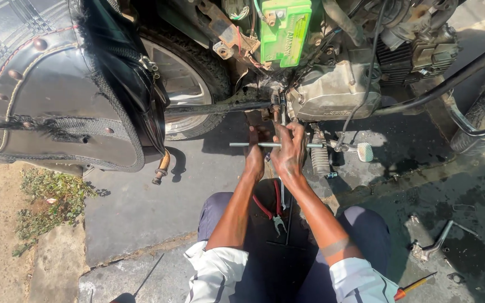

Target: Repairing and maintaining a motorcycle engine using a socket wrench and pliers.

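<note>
In the head view, both hands meet on a T-handle wrench (pixel 279 145) just below the engine case (pixel 335 90), near the centre of the frame. The right hand (pixel 288 152) is wrapped over the steel crossbar where it joins the shaft; the left hand (pixel 255 157) sits just beside it at 9 o'clock, partly behind the right, so whether its fingers are closed around the bar cannot be told. The shaft runs up toward 12 o'clock and its tip is lost among greasy parts under the case.

A bright green, boxy battery (pixel 285 31) sits at 12 o'clock, its top cut off by the frame. The knobby rear tyre (pixel 197 62) at 10 o'clock is half covered by a black stitched seat cover (pixel 57 84).

Red-handled pliers (pixel 270 207) lie on the dark, oily concrete floor (pixel 141 196) between the knees at 6 o'clock. A ribbed footpeg (pixel 320 160) stands just at 3 o'clock of the hands.
</note>
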